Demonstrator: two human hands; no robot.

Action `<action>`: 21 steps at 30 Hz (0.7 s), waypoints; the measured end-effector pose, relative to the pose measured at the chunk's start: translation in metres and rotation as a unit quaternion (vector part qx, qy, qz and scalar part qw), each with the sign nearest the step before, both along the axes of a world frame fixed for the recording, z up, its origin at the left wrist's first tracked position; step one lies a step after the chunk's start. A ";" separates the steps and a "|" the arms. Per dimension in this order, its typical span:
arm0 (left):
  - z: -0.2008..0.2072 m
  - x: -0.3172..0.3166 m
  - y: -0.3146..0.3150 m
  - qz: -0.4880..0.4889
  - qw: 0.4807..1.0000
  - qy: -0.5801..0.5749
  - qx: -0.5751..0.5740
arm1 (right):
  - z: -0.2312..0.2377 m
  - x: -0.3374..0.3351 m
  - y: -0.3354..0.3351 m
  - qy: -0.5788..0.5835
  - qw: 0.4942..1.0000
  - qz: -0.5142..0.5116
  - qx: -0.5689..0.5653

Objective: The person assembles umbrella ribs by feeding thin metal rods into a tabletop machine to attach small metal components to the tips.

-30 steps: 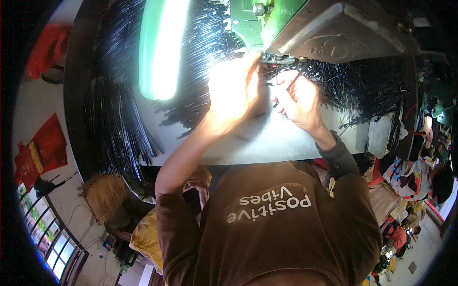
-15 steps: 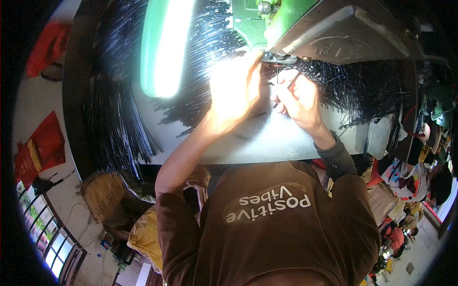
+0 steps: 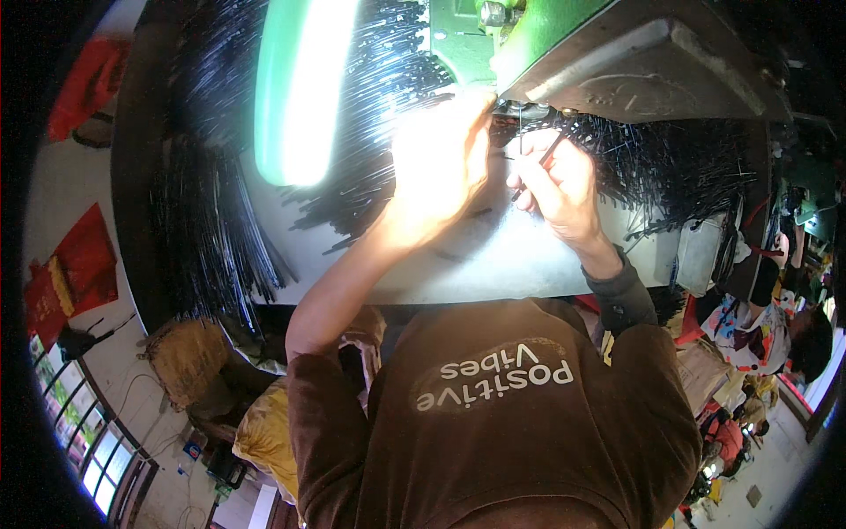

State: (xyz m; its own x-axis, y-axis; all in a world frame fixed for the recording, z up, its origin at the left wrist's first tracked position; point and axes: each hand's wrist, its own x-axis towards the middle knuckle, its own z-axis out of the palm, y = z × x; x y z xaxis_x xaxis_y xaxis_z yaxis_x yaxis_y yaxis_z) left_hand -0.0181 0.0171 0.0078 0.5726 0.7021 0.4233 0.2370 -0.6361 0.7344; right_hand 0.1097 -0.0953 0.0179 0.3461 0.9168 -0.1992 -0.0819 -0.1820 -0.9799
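My right hand is closed, fingers pinched round a short black wire that slants up through its grip. A thinner dark strand stands upright just beside its fingertips. To the left, my left hand is bleached by the lamp's glare, its fingers drawn together against the lower end of the green machine. What those fingers hold, if anything, is hidden. Both hands are over the pale worktop, close under the machine's small metal working parts.
A bright tube lamp hangs at the upper left. Black wires lie in piles on the left and right. A brown metal guard juts over from the upper right. A small pale box stands by the right edge.
The view has shifted slightly. My right hand still holds the black wire and has barely moved, slightly right and down; my left hand stays by the machine.
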 end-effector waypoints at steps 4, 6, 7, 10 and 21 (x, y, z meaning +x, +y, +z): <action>-0.002 -0.001 -0.002 0.003 1.000 0.004 0.012 | -0.004 0.001 0.001 0.018 1.000 -0.007 0.008; -0.006 -0.001 -0.002 0.005 0.995 0.007 0.102 | -0.004 0.001 0.001 0.024 1.000 -0.011 0.010; -0.006 0.001 -0.001 0.006 0.995 0.007 0.102 | -0.002 0.002 0.002 0.024 0.999 -0.017 0.015; -0.005 0.006 -0.001 0.008 0.990 -0.017 0.140 | 0.003 0.003 0.004 0.028 0.999 -0.028 0.012; 0.005 0.001 0.001 -0.022 0.972 0.086 0.219 | -0.002 0.007 0.002 -0.012 1.000 -0.028 0.000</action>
